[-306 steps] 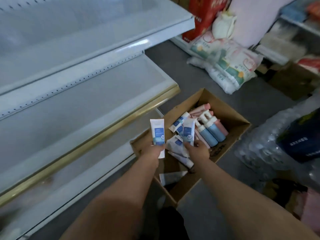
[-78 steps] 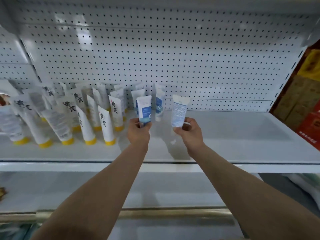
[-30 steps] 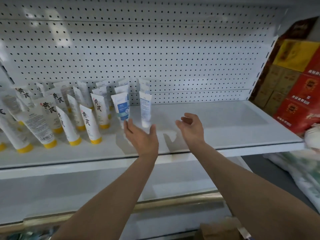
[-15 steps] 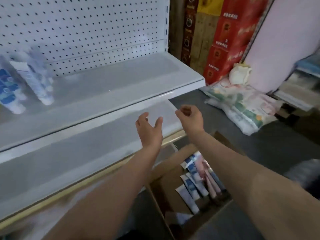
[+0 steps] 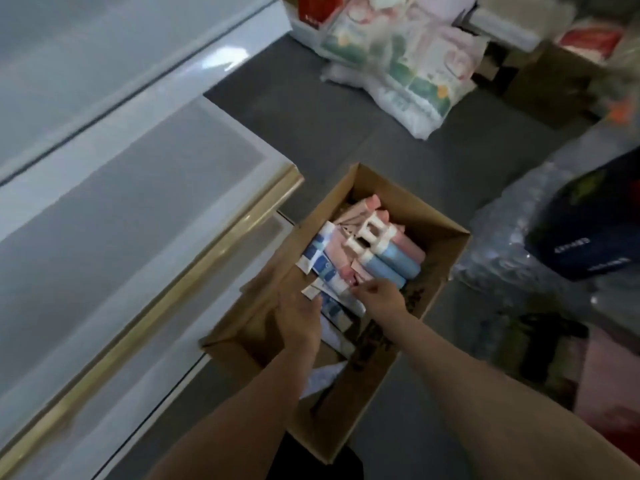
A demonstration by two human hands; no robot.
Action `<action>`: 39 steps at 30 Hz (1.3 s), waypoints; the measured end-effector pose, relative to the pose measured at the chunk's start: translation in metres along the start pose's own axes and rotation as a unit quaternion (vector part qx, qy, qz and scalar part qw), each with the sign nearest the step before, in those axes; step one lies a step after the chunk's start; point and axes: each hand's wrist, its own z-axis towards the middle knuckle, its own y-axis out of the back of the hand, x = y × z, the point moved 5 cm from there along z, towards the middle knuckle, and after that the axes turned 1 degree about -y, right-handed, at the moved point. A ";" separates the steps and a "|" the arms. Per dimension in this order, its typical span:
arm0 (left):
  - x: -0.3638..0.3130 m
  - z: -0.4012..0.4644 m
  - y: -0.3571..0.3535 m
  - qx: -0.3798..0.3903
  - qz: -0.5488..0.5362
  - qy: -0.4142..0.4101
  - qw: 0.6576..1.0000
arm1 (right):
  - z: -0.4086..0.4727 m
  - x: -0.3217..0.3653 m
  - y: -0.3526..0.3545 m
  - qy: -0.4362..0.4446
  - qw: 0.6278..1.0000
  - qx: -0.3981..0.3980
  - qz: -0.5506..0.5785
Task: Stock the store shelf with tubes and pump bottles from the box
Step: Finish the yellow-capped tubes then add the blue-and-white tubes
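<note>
Dark grey floor [image 5: 311, 109] fills the middle of the frame, with open room between the white shelf [image 5: 114, 188] at left and the soft plastic bags [image 5: 408, 64] at upper right. A brown cardboard box [image 5: 440, 237] sits on the floor just beside the shelf's shiny gold edge [image 5: 194, 271]. Inside lie white and blue tubes [image 5: 320, 259], pink tubes, and blue and pink pump bottles [image 5: 391, 258] with white tops. Both hands reach into the box. The left hand [image 5: 299, 318] rests over the tubes; I cannot tell how its fingers lie. The right hand [image 5: 379, 296] has curled fingertips at a tube's end, too blurry to tell if pinching.
</note>
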 end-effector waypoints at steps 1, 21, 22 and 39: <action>0.020 0.012 -0.016 0.014 0.015 0.041 0.999 | 0.010 -0.011 -0.008 -0.015 1.000 0.007 0.000; 0.147 0.073 -0.139 0.117 -0.167 0.396 0.895 | 0.107 -0.095 -0.104 -0.166 0.986 0.029 -0.010; 0.153 0.076 -0.141 0.115 -0.164 0.405 0.892 | 0.107 -0.095 -0.104 -0.166 0.986 0.028 -0.012; 0.114 0.031 -0.061 0.049 -0.226 0.301 0.925 | 0.031 -0.070 -0.082 -0.166 0.925 0.226 0.258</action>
